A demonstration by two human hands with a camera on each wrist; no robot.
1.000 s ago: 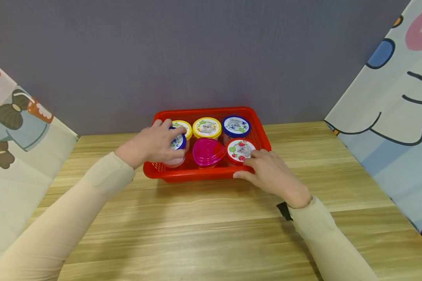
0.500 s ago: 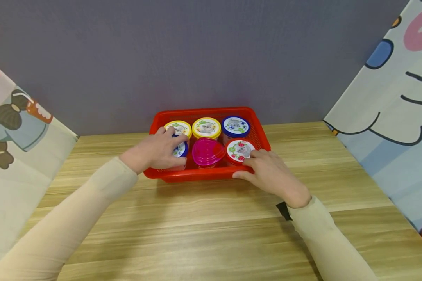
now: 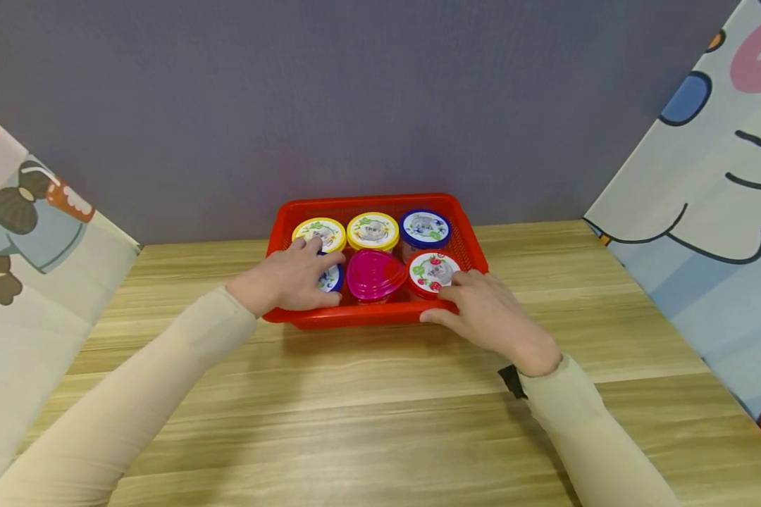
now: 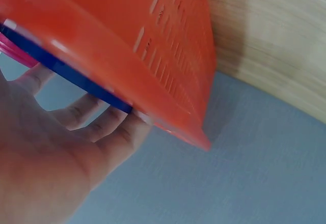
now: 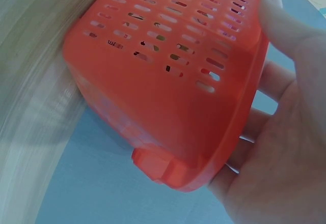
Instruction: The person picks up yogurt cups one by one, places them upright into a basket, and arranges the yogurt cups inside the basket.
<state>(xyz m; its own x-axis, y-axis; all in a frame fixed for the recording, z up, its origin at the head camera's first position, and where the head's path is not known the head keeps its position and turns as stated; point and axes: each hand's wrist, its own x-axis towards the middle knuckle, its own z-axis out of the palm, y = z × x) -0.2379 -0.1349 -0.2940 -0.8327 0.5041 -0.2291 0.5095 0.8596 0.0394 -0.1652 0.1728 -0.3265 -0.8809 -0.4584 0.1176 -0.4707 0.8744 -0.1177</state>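
Note:
In the head view, a red plastic basket holds several clear tubs with printed lids. My left hand is over the front left corner, fingers and thumb round a blue-lidded tub whose body is mostly hidden. From the left wrist view, the fingers of that hand lie along the blue lid, just inside the basket rim. My right hand grips the front right rim, its fingers beside a red-lidded tub. The right wrist view has the right thumb outside the slotted basket wall.
A pink heart-shaped lid sits front centre in the basket. Behind it are two yellow-lidded tubs and another blue-lidded tub. The basket stands on a wooden table before a grey panel; cartoon-printed sheets hang at both sides.
My left hand has moved slightly right and toward me with the blue-lidded tub, which sits lower in the basket. The rear left yellow lid shows more. My right hand has stayed on the rim.

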